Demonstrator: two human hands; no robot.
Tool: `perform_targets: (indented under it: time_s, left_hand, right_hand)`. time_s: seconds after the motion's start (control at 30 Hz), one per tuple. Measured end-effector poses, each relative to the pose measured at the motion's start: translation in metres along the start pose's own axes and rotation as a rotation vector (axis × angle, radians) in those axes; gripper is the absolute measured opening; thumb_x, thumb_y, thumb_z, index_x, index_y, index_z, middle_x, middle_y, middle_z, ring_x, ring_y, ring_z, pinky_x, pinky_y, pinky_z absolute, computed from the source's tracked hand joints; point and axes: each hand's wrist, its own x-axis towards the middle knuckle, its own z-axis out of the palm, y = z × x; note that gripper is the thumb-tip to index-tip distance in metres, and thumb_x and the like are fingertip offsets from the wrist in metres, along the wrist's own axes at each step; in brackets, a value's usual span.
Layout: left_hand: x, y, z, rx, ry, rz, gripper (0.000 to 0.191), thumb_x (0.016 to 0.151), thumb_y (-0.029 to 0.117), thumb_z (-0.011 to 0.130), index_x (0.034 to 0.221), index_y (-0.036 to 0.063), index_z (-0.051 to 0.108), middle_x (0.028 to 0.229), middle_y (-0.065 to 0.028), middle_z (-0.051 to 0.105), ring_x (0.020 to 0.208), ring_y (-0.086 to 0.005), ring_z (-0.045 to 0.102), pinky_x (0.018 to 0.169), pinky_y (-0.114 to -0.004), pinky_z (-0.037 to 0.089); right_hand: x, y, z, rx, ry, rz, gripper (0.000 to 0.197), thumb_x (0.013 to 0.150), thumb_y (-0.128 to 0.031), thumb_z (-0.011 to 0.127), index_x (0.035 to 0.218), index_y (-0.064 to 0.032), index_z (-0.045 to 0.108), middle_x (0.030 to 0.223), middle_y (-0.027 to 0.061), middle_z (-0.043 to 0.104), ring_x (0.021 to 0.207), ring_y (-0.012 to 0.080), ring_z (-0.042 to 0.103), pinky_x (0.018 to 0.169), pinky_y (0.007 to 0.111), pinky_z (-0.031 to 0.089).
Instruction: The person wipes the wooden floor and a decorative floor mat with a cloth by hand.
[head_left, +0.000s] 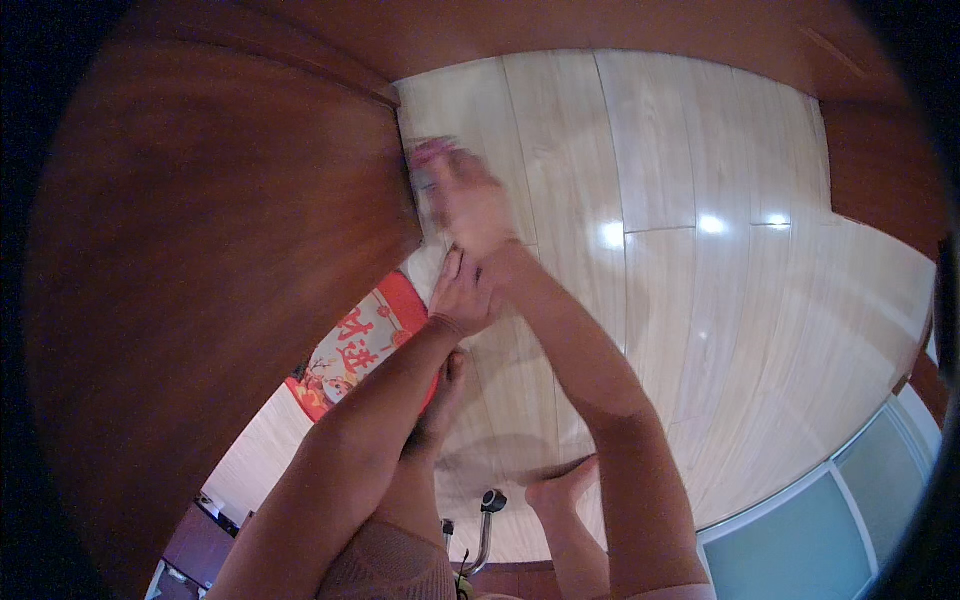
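Observation:
My right hand (474, 201) reaches low over the pale plank floor (570, 180), blurred by motion. Its fingers are on a pink cloth-like thing (435, 154), also smeared, close to the bottom edge of a brown wooden panel (247, 202). My left hand (466, 298) lies against or just beneath the right wrist; I cannot tell whether it grips it. Part of the left hand's fingers is hidden by that wrist. Below the left forearm lies a red and white mat (379, 319) bearing writing, partly covered by the arm and the panel.
Another brown wooden surface (600, 26) bounds the floor at the top. My bare feet rest on the floor, one foot (562, 484) near a bent metal tube leg (487, 525) with a black end. A frosted glass panel (795, 532) in a pale frame stands at lower right.

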Motion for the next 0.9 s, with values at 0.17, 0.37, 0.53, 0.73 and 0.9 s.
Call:
perform_targets:
  time_s: [0.17, 0.37, 0.53, 0.73, 0.9]
  left_hand:
    - [0.003, -0.004, -0.007, -0.046, 0.453, 0.136, 0.054, 0.083, 0.022, 0.058, 0.132, -0.0014, 0.056, 0.145, -0.0252, 0.044, 0.142, -0.0449, 0.035, 0.122, -0.056, 0.028]
    - [0.009, 0.002, 0.001, -0.054, 0.485, 0.161, 0.055, 0.083, 0.023, 0.058, 0.132, -0.0015, 0.056, 0.148, -0.0257, 0.040, 0.142, -0.0450, 0.033, 0.123, -0.057, 0.027]
    - [-0.002, -0.010, 0.019, 0.119, 0.300, 0.114, 0.055, 0.082, 0.022, 0.060, 0.132, -0.0018, 0.056, 0.148, -0.0267, 0.041, 0.141, -0.0461, 0.034, 0.121, -0.059, 0.028]
    - [0.004, 0.000, -0.008, -0.046, 0.489, 0.186, 0.053, 0.081, 0.019, 0.061, 0.129, -0.0033, 0.057, 0.145, -0.0283, 0.044, 0.139, -0.0480, 0.039, 0.121, -0.059, 0.029]
    - [0.004, 0.002, -0.011, -0.083, 0.491, 0.207, 0.050, 0.084, 0.015, 0.059, 0.129, -0.0053, 0.054, 0.145, -0.0294, 0.043, 0.139, -0.0487, 0.038, 0.121, -0.060, 0.027]
  right_hand:
    - [-0.014, 0.083, -0.094, -0.111, 0.538, 0.329, 0.045, 0.080, -0.001, 0.062, 0.124, -0.0115, 0.058, 0.117, 0.0160, 0.063, 0.105, 0.0401, 0.060, 0.091, 0.049, 0.050]
    - [-0.002, 0.029, -0.057, 0.106, 0.315, 0.209, 0.047, 0.079, -0.003, 0.064, 0.125, -0.0103, 0.058, 0.119, 0.0167, 0.062, 0.112, 0.0391, 0.059, 0.088, 0.051, 0.052]
    - [0.051, -0.024, 0.002, -0.009, 0.121, 0.048, 0.041, 0.090, -0.005, 0.054, 0.130, -0.0153, 0.055, 0.128, 0.0172, 0.059, 0.113, 0.0384, 0.061, 0.086, 0.049, 0.058]
    - [0.040, 0.076, -0.072, -0.123, 0.438, 0.190, 0.050, 0.086, -0.006, 0.058, 0.133, -0.0242, 0.057, 0.128, 0.0158, 0.060, 0.111, 0.0394, 0.061, 0.086, 0.051, 0.055]
    - [0.024, 0.086, -0.111, 0.032, 0.679, 0.407, 0.039, 0.082, -0.005, 0.058, 0.119, -0.0138, 0.065, 0.115, 0.0154, 0.065, 0.107, 0.0372, 0.062, 0.090, 0.046, 0.052]
